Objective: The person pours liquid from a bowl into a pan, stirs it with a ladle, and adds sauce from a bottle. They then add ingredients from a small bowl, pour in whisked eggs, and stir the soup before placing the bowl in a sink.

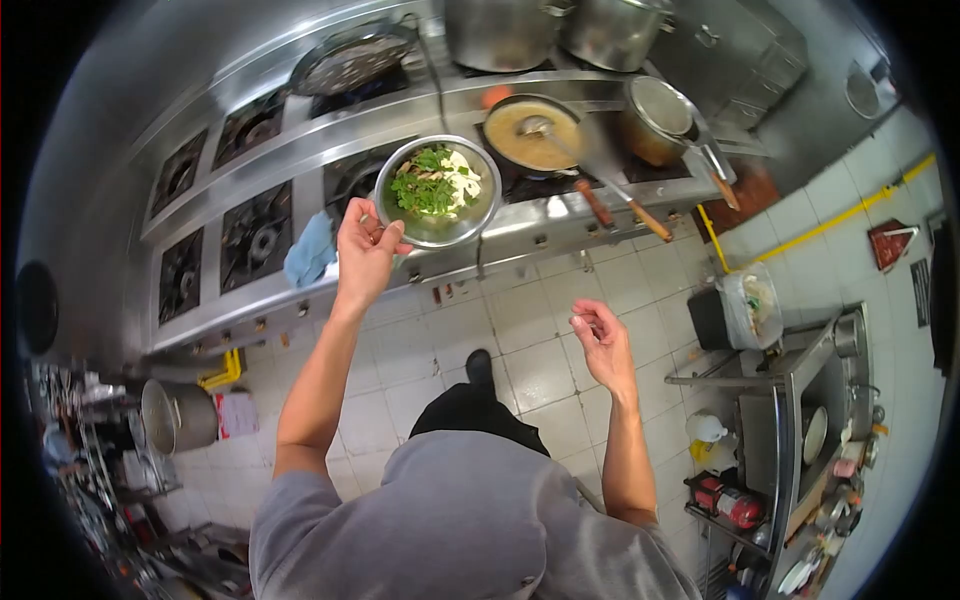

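Tiled floor (530,375) meets the stove (310,140); near it, my left hand (366,248) grips the bowl (440,233) one-sidedly, so it may tip; right hand (605,352) is released.

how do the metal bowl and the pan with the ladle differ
The metal bowl is held up in the left hand, while the pan sits on the stove.
The bowl contains green leaves and something white; the pan contains a tan liquid.
The bowl has no utensil in view, but a ladle rests in the pan.
Both are round and uncovered.
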A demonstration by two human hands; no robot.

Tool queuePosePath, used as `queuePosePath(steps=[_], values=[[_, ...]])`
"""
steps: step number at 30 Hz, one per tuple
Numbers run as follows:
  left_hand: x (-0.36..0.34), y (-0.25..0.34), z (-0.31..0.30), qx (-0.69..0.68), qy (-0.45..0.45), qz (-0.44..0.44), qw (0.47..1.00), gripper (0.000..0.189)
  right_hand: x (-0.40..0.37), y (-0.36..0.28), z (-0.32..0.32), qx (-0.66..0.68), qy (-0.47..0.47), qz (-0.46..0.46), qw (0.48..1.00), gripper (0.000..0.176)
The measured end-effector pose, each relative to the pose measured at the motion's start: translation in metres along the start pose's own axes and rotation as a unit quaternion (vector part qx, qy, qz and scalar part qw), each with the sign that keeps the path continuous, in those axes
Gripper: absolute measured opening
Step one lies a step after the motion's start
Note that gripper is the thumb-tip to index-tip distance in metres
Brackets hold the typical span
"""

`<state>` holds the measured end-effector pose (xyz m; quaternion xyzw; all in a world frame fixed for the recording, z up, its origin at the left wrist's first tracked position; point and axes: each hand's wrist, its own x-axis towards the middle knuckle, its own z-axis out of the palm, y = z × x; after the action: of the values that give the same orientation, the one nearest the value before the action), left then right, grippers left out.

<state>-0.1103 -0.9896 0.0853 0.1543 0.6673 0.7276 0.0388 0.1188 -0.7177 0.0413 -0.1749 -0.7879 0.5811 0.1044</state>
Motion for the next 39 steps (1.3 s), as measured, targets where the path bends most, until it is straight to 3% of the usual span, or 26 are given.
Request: queuePosePath(steps=[4, 10, 15, 25, 33, 39], values=[[0.053, -0.008, 0.074, -0.030, -0.062, -0.021, 0.997, 0.020, 0.044, -0.056, -0.028, 0.055, -0.010, -0.064, 0.996, 0.027], [0.105, -0.013, 0.183, -0.032, -0.211, -0.046, 0.976, 0.020, 0.144, -0.089, -0.080, 0.164, -0.150, -0.085, 0.971, 0.030], [0.120, -0.006, 0.271, -0.045, -0.266, -0.035, 0.962, 0.019, 0.209, -0.084, -0.150, 0.059, -0.224, -0.007, 0.973, 0.033], [0.146, 0.014, 0.425, -0.022, -0.314, 0.036, 0.948, 0.017, 0.248, -0.067, -0.298, 0.029, -0.169, -0.032, 0.985, 0.036], [0.150, 0.013, 0.549, 0.009, -0.321, 0.156, 0.934, 0.017, 0.246, -0.045, -0.405, 0.028, -0.076, -0.027, 0.996, 0.035], [0.149, 0.014, 0.609, 0.065, -0.347, 0.156, 0.923, 0.015, 0.251, -0.029, -0.463, 0.018, -0.032, -0.028, 0.999, 0.044]])
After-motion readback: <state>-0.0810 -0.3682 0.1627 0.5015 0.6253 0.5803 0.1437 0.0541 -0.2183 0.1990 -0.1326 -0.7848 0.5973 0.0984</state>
